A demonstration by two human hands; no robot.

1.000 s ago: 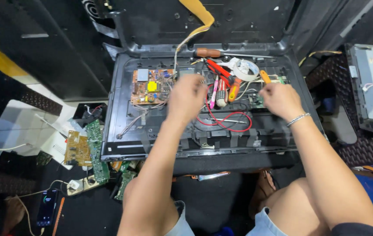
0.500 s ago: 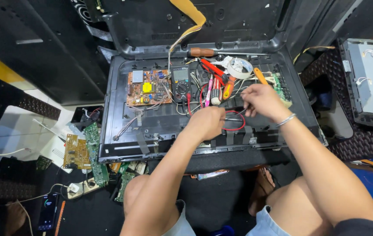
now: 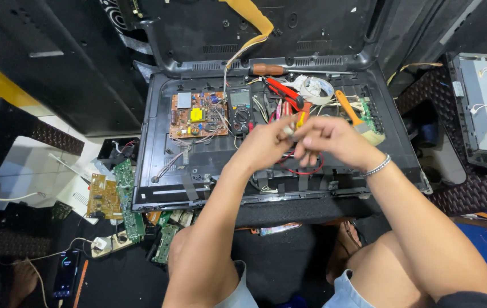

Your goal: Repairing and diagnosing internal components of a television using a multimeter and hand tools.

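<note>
Both hands meet above the middle of the opened television back panel (image 3: 163, 154). The left hand (image 3: 266, 145) is closed, its fingertips pinched on a small pale part (image 3: 289, 130) that is too small to make out. The right hand (image 3: 335, 140), a metal bracelet (image 3: 378, 166) on its wrist, has its fingers curled in toward that same part; whether it grips it I cannot tell. Just beneath the hands a red wire (image 3: 303, 170) loops across the panel. A digital multimeter (image 3: 239, 108) lies close to the left hand, beside an orange circuit board (image 3: 198, 115). Red-handled pliers (image 3: 283, 92), a brown-handled screwdriver (image 3: 267, 69) and an orange-handled brush (image 3: 357, 117) lie along the far side of the panel. On the floor to the left sit loose green circuit boards (image 3: 124, 182) and a phone (image 3: 65, 274)
</note>
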